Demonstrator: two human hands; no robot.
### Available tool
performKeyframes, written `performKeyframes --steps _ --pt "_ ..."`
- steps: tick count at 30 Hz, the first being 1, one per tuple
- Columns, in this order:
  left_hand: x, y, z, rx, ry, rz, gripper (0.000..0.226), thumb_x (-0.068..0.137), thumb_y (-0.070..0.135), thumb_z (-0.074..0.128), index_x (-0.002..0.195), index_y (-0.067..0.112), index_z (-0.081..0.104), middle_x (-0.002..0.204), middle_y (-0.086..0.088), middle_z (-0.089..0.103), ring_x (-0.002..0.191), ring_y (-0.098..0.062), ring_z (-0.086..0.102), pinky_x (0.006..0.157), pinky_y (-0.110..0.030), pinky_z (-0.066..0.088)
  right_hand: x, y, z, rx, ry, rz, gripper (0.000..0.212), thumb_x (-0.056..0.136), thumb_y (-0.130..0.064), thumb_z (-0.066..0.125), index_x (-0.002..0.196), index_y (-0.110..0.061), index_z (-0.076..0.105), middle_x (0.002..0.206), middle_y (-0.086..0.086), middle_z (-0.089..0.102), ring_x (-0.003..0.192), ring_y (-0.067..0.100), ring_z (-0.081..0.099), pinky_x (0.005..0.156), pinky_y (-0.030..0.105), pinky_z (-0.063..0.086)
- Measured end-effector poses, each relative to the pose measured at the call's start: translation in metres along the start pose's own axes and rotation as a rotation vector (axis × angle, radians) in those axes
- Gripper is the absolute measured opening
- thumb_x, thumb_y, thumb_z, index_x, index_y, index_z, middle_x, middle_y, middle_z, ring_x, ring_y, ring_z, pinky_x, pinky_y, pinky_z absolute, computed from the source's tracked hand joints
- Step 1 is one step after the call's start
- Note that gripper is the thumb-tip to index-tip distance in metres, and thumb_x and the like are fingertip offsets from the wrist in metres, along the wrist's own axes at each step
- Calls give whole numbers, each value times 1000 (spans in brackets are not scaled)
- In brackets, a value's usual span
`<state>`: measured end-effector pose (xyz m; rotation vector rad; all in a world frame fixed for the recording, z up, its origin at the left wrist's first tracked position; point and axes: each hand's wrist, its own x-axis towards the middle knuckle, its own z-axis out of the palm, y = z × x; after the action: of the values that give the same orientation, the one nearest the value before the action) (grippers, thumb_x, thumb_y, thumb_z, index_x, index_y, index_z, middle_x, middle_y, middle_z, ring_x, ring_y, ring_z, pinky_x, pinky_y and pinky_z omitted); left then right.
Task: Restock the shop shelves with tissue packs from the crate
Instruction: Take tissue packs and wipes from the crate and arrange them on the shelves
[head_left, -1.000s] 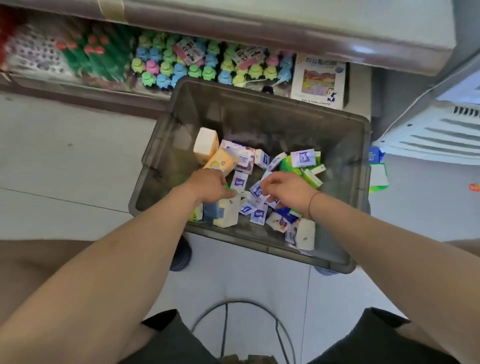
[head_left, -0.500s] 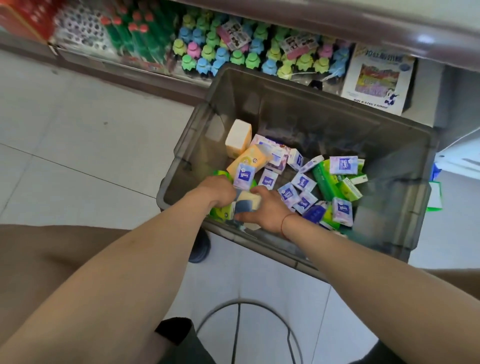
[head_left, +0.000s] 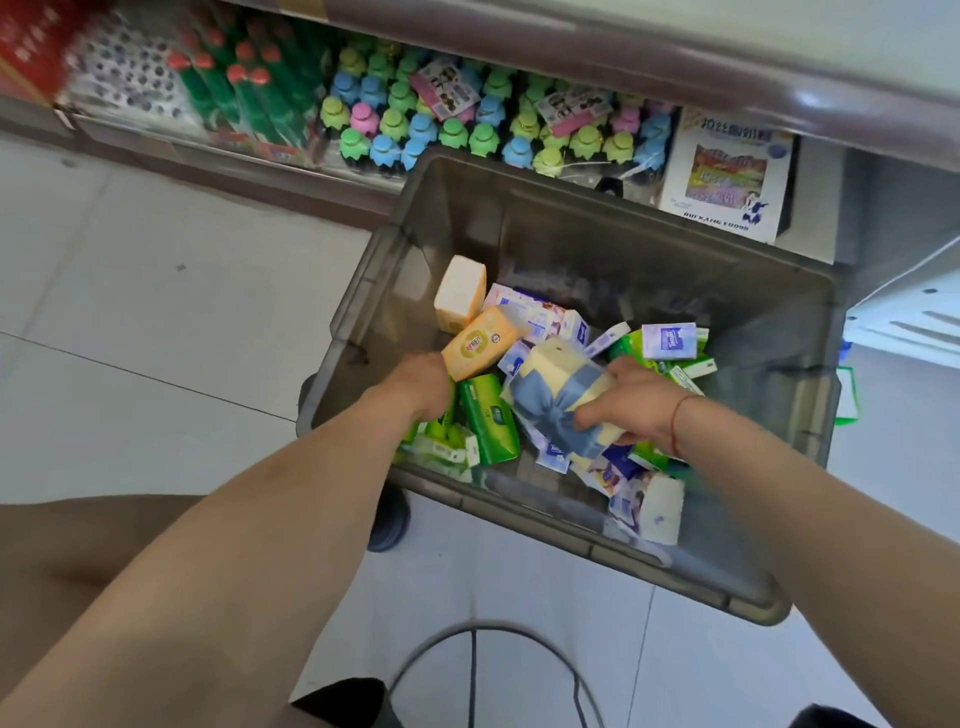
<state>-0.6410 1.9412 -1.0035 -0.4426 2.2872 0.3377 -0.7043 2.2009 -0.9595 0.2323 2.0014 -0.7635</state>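
Note:
A grey see-through crate (head_left: 597, 244) stands on the floor and holds several loose tissue packs: orange (head_left: 480, 343), cream (head_left: 460, 293), green (head_left: 491, 423) and small purple-and-white ones (head_left: 667, 341). My right hand (head_left: 636, 402) grips a cream pack with a blue band (head_left: 558, 392), lifted a little above the pile. At the crate's left side my left hand (head_left: 423, 384) reaches down with its fingers curled round green packs (head_left: 441, 434); its fingertips are hidden.
Behind the crate a low shelf carries bottles with pastel caps (head_left: 415, 130), green bottles with red caps (head_left: 249, 104) and a white box (head_left: 727, 176). An upper shelf edge (head_left: 649, 57) overhangs them. A white appliance (head_left: 914, 317) stands at right. A cable (head_left: 472, 654) loops on the tiled floor.
My right hand has taken hold of the cream-and-blue pack and raised it rightward out of the pile. My left hand stayed low at the crate's left among the green packs.

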Motion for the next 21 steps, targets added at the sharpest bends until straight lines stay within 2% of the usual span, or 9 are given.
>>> performKeyframes --steps 4,7,9,13,16,18,20,21 --pt "14 11 5 -30 -51 -98 71 86 21 73 143 1 34 136 -18 53 123 -35 58 94 -40 52 -3 8 -14 138 36 -41 64 68 -14 91 115 -22 49 111 10 65 102 31 68 85 53 62" --pt "26 11 16 -33 -114 -145 90 79 37 82 147 3 32 139 -17 48 125 -33 56 93 -37 50 -5 14 -16 322 -74 -8 66 75 -9 86 131 -21 54 118 10 69 105 28 71 74 38 63" --pt "32 14 17 -29 -99 -179 83 80 35 78 146 7 36 142 -18 46 125 -33 57 91 -38 51 -5 15 -19 424 -120 -7 70 77 -8 85 138 -20 52 122 12 70 108 29 71 73 34 61" --pt "33 34 16 112 38 -183 52 95 18 57 142 9 38 147 -21 36 137 -39 42 106 -45 44 -5 15 -27 514 -127 -27 57 82 -11 83 132 -13 56 121 14 72 109 30 72 75 35 61" --pt "32 45 17 85 80 -204 41 98 16 52 136 8 39 145 -20 48 136 -39 45 106 -43 42 -1 21 -30 521 -121 -47 53 81 -16 83 129 -14 62 118 10 75 109 29 72 91 45 61" --pt "35 50 13 31 70 -184 55 88 17 65 135 7 40 142 -19 49 133 -37 50 104 -43 45 3 22 -34 512 -101 -71 51 81 -18 83 129 -17 65 114 6 77 108 25 73 94 45 59" --pt "35 59 10 -37 21 -97 79 66 37 78 134 11 48 135 -17 52 126 -34 54 102 -42 50 5 23 -37 514 -78 -85 51 79 -23 83 128 -19 67 114 3 77 106 21 71 84 37 58" --pt "32 64 7 -85 5 -52 86 52 49 77 128 15 57 128 -14 58 119 -30 58 99 -41 53 5 24 -38 518 -65 -88 56 74 -28 84 128 -21 68 115 3 77 106 20 70 80 34 55"
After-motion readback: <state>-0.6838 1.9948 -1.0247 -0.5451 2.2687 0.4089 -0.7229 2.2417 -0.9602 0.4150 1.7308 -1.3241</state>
